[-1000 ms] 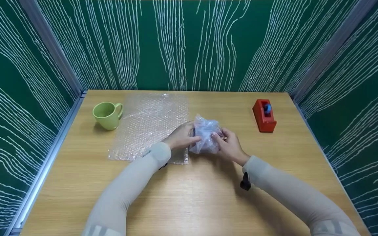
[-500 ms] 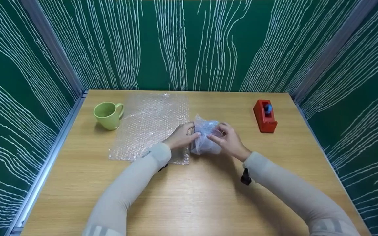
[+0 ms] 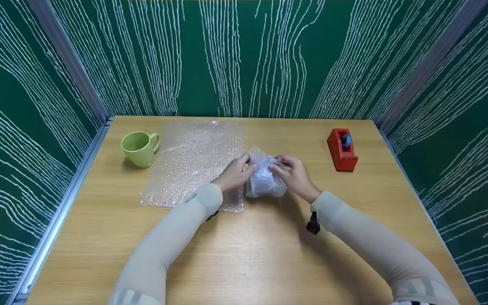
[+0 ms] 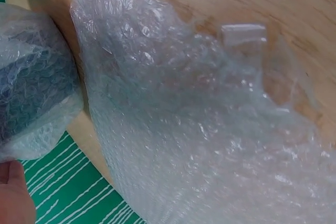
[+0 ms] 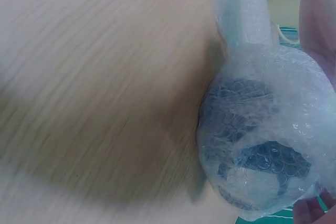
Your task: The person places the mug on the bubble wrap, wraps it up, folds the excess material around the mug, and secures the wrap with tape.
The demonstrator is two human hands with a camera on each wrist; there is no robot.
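Observation:
Both hands hold a bubble-wrapped bundle (image 3: 266,183) at the middle of the table. Something dark inside shows through the wrap in the right wrist view, where the bundle (image 5: 257,129) looks rounded; its kind cannot be made out. My left hand (image 3: 232,175) grips the bundle's left side, thumb on the near face and fingers partly hidden behind. With thumb and fingers, my right hand (image 3: 297,177) pinches the wrap at the upper right. Just left of the bundle lies a flat bubble wrap sheet (image 3: 195,165), which fills much of the left wrist view.
A green mug (image 3: 138,150) stands at the back left, its handle towards the sheet. At the back right sits a red tape dispenser (image 3: 341,154) with a blue core. Green walls with white lines enclose the wooden table (image 3: 244,254) on three sides.
My right fingers have shifted slightly up and left along the wrap, and the bundle's top has been pressed in. The left hand has barely moved. Mug, sheet and dispenser are unchanged.

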